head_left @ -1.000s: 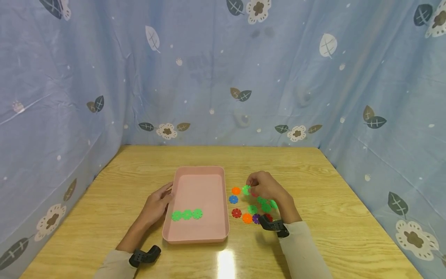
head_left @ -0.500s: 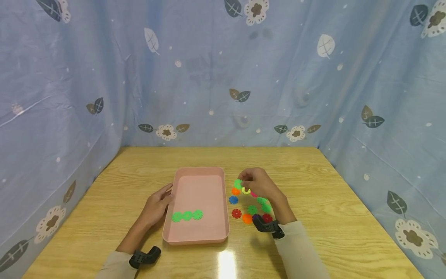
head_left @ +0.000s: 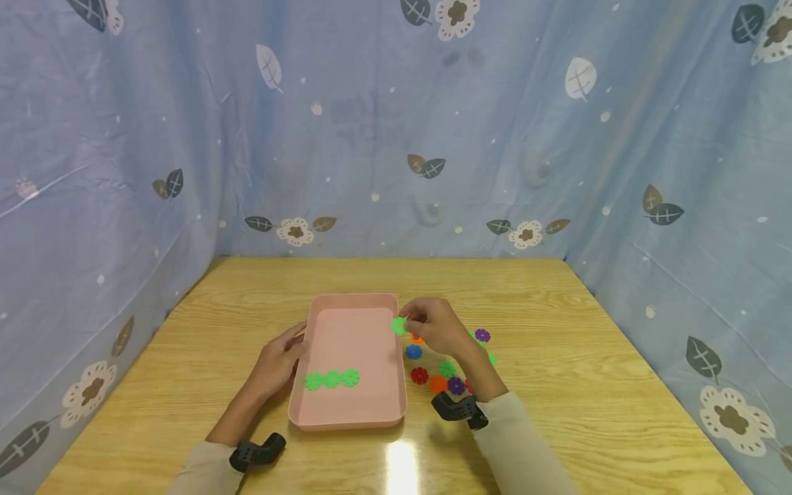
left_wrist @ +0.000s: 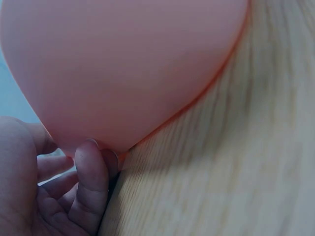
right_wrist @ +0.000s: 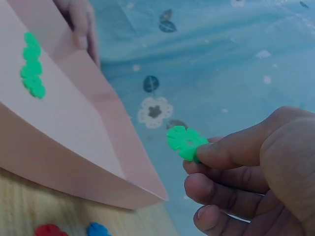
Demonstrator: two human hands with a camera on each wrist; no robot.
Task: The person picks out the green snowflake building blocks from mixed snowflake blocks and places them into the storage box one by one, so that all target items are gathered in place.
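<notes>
My right hand (head_left: 438,327) pinches a green snowflake-shaped plastic disc (right_wrist: 187,142) between thumb and fingers, beside the upper right rim of a pink tray (head_left: 355,330). In the head view the disc overlaps that rim. The left hand (head_left: 277,363) grips the tray's left wall; in the left wrist view its curled fingers (left_wrist: 91,172) lie against the outer wall while the thumb reaches over the rim. Inside the tray, three green discs (head_left: 332,379) lie in a row near the front left.
Loose discs lie on the wooden table right of the tray, among them a blue one (head_left: 414,351), a red one (head_left: 419,375), an orange one (head_left: 438,384) and purple ones (head_left: 482,335). The right forearm hides several. A blue patterned curtain (head_left: 383,137) surrounds the table.
From the group of loose discs, my right hand has carried the green disc left to the tray's right rim. The left hand and the tray have stayed put.
</notes>
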